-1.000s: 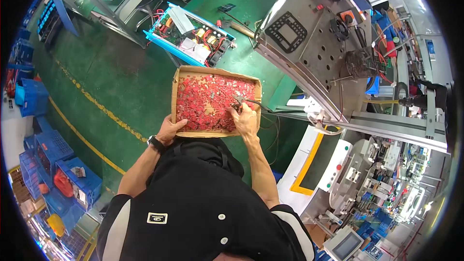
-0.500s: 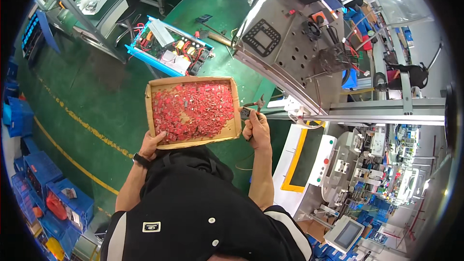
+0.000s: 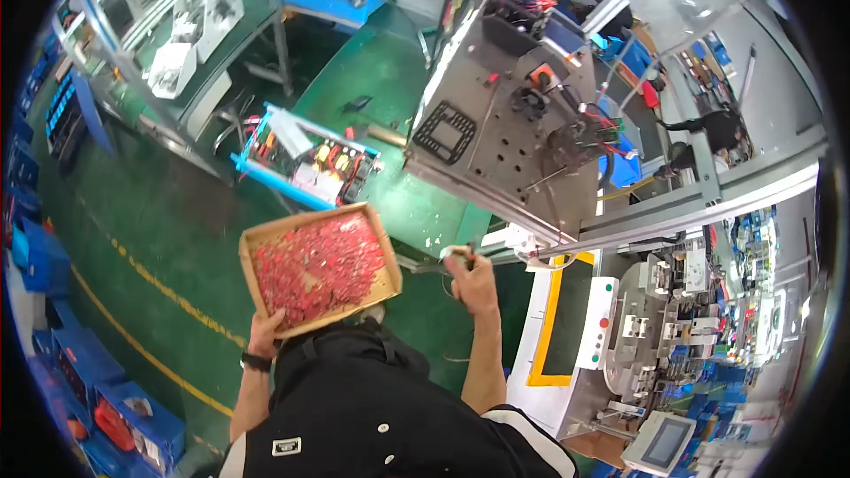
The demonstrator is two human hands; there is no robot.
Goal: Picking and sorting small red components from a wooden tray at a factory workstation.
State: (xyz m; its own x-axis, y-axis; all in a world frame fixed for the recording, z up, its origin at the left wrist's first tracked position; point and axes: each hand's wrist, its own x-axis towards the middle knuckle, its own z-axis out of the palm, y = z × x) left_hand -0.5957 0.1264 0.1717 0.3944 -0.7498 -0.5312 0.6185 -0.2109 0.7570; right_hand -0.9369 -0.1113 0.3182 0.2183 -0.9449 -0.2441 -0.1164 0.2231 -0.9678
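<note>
At the near left corner of a shallow cardboard tray point(image 3: 392, 280), my left hand point(image 3: 264, 334) grips the rim with its thumb on top. The tray sits tilted in front of my body. Many small red parts point(image 3: 319, 265) cover most of its bottom. To the right of the tray and apart from it, my right hand point(image 3: 475, 286) is closed on a pair of pliers point(image 3: 475, 248), smeared by motion. A small pale thing shows at its fingertips, too blurred to name.
Beyond the tray, an open blue-framed electronic unit point(image 3: 305, 158) rests on a green-topped table point(image 3: 425, 230). A metal bench point(image 3: 496, 137) with a black perforated plate point(image 3: 444, 133) stands at far right. Nearer right is a white machine panel point(image 3: 598, 323). Blue bins point(image 3: 128, 407) line the left.
The tray has moved left and nearer, and it is now turned. My right hand is lower and farther from it. The dark block seen in that hand no longer shows clearly. The view has shifted.
</note>
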